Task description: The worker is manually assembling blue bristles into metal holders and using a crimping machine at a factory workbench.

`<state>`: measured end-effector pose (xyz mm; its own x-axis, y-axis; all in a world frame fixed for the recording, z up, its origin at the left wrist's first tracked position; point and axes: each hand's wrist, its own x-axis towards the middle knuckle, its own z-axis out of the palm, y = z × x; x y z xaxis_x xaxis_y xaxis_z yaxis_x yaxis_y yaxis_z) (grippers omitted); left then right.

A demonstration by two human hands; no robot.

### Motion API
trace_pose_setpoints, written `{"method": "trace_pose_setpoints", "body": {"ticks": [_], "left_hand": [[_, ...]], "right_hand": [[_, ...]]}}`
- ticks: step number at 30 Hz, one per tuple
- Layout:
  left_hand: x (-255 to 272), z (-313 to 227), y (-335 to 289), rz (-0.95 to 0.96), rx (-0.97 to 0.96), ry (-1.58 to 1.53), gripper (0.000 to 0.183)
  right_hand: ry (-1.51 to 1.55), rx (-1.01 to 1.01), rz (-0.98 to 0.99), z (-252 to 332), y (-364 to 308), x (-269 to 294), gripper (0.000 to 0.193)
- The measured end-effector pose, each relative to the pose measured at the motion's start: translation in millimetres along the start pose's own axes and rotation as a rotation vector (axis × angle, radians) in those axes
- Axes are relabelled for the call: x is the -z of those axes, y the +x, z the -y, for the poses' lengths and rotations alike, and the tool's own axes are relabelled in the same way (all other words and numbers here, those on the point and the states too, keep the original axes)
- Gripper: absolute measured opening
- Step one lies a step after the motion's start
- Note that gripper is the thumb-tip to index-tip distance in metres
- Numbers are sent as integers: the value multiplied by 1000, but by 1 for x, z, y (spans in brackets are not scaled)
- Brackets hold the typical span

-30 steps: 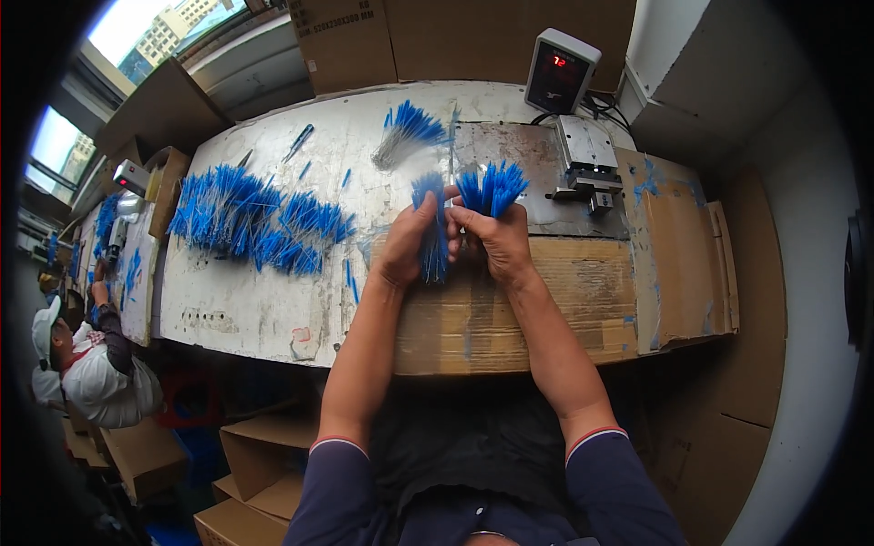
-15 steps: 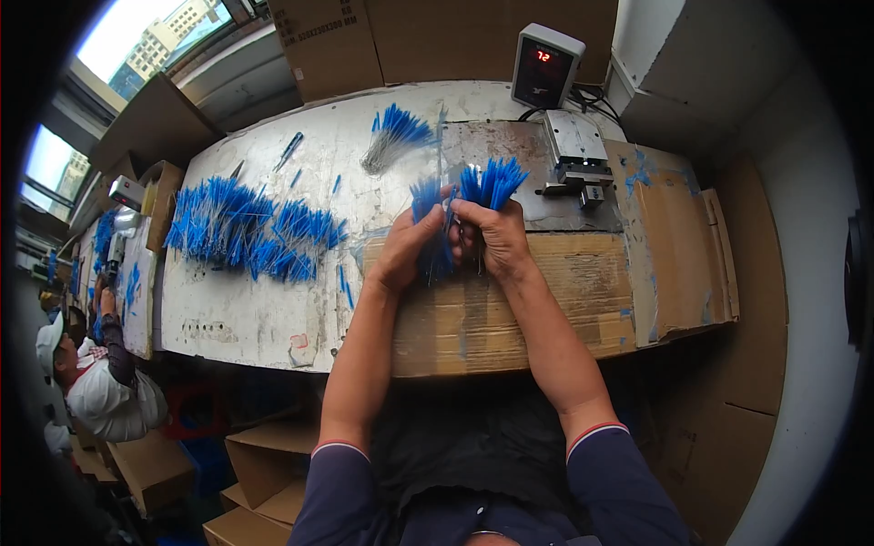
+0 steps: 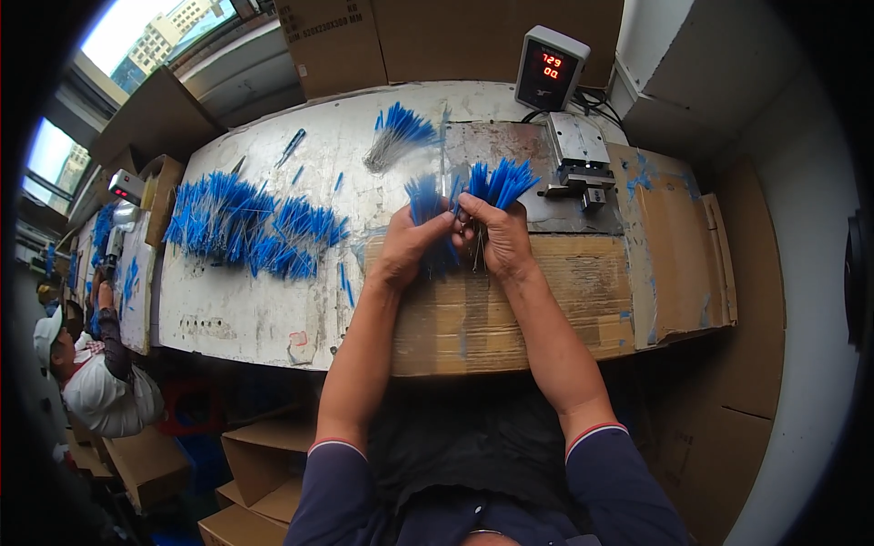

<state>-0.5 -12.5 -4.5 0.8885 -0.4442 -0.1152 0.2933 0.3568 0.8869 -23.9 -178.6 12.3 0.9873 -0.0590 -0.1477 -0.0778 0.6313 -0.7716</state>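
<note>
On my feed the left hand (image 3: 405, 244) is wrapped round a blurred bundle of blue sticks (image 3: 423, 200), fingers curled in, and the right hand (image 3: 503, 238) is closed about a second tuft (image 3: 503, 185), also blue-tipped, with pale wires trailing at six o'clock. The left thumb points at two o'clock, the right at ten, their tips close together; some blue shows between them, but I cannot tell which fingers have it. I see both bunches up by the twelve o'clock edge of a cardboard sheet (image 3: 514, 309). From the left hand, a loose heap (image 3: 218, 218) of the same sticks lies at nine o'clock and a fanned bunch (image 3: 401, 136) at twelve. From the right, a metal fixture (image 3: 581, 150) sits between one and two, below a red-lit display box (image 3: 553, 68)
</note>
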Motion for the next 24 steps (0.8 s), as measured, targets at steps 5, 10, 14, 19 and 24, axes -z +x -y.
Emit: {"method": "trace_pose_setpoints", "body": {"ticks": [5,10,14,19,24], "left_hand": [[-4,-3,-2,8,9,-53,23],[0,-3,-3,54,9,-19,23],[-1,-4,-4,83,44,-21,22],[-10,-5,-3,38,2,-38,20],[-13,3,-3,-44,-80,160,21]], "right_hand": [[261,-147,19,-9,6,10,19],[23,-10,25,4,-4,-5,16],[-65,-35,23,6,-4,-3,11],[63,-36,-59,-3,4,4,10],[-28,145,-110,-10,7,5,11]]}}
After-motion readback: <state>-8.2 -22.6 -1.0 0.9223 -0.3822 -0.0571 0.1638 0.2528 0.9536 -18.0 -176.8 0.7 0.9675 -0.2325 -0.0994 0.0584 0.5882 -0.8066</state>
